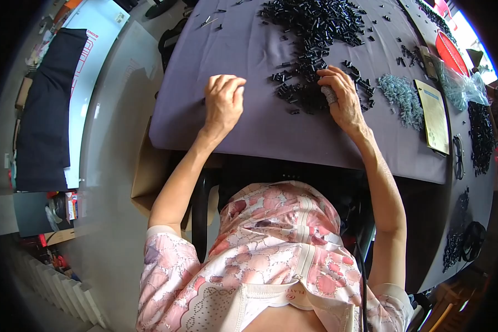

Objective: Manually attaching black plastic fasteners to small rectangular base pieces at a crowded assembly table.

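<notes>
My left hand (224, 105) is over the left part of the cloth-covered table, its fingers curled in towards the thumb. Whatever it may hold is hidden, and a small dark piece peeks out beside it. My right hand (346, 105) reaches into the near edge of a spread of small black tube-shaped pieces (299, 74). Its fingers are bent, and a grey wrapping (329, 95) covers one digit. I cannot make out what lies between its fingertips. The black pieces run back to a large heap (318, 19) at the far side.
Right of the spread lies a pile of small grey-clear pieces (402, 97), beside a yellowish booklet (432, 116) and eyeglasses (458, 156). A red basket (452, 51) and clear plastic bag (454, 86) stand farther right. A cardboard box (144, 171) sits below the table's left edge.
</notes>
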Tool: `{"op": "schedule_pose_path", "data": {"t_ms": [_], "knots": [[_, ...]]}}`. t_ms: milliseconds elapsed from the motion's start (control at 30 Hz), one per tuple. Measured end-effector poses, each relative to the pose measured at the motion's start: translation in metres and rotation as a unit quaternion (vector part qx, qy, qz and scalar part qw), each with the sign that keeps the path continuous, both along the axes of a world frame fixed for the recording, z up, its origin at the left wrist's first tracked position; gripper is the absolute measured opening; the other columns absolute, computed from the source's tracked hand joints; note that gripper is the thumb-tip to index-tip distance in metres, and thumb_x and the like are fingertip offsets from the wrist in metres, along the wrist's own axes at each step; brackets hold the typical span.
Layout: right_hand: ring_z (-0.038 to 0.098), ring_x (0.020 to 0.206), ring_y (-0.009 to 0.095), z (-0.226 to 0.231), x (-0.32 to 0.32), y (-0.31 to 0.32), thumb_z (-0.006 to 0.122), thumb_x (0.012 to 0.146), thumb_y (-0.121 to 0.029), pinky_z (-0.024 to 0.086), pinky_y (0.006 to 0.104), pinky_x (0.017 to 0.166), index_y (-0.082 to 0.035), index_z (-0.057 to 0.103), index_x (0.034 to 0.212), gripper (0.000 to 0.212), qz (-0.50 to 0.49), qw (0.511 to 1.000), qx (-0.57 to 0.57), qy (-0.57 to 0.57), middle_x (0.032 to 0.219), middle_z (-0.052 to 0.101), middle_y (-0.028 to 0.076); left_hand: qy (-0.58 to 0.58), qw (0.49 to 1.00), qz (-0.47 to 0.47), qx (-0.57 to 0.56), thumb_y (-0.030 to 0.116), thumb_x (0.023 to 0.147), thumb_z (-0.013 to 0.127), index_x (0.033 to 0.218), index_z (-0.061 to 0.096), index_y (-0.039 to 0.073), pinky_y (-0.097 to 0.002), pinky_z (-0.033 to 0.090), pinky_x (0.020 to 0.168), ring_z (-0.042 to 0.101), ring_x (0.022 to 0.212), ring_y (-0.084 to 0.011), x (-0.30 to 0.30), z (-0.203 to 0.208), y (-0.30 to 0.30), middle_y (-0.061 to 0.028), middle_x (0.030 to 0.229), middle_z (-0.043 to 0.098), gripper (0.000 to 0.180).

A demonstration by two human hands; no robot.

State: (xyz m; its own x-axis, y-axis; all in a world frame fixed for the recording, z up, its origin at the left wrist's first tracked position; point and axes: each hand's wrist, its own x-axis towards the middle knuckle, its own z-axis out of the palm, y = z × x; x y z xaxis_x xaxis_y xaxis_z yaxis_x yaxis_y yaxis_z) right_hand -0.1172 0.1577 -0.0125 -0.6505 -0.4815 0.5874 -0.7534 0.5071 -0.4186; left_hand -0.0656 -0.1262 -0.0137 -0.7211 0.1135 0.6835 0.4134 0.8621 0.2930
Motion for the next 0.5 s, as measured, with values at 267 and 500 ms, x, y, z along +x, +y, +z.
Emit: {"op": "schedule_pose_path", "data": {"t_ms": [267,500], "knots": [[0.050,0.092,0.032,0.025,0.040,0.006,0.047,0.053,0.009,0.040,0.0386,0.083,-0.007,0.061,0.093,0.045,-0.089,0.993,-0.071,0.014,0.090,0.056,0.009,-0.096,0.994,0.043,-0.021,0.018,0.074,0.068,0.089,0.069,0.010,-0.0385,0.044,0.075,0.055,0.082,-0.0272,-0.046,-0.003,0.055,-0.0076,0.083,0.062,0.017],[0.052,0.090,0.031,0.029,0.069,0.006,0.046,0.052,0.010,0.042,0.0370,0.082,-0.007,0.061,0.093,0.047,-0.095,0.991,-0.091,-0.012,0.090,0.059,0.009,-0.128,0.990,0.060,-0.020,0.018,0.076,0.066,0.088,0.068,0.013,-0.0404,0.043,0.078,0.053,0.088,-0.0269,-0.041,-0.007,0.065,-0.0062,0.089,0.059,0.013]]}}
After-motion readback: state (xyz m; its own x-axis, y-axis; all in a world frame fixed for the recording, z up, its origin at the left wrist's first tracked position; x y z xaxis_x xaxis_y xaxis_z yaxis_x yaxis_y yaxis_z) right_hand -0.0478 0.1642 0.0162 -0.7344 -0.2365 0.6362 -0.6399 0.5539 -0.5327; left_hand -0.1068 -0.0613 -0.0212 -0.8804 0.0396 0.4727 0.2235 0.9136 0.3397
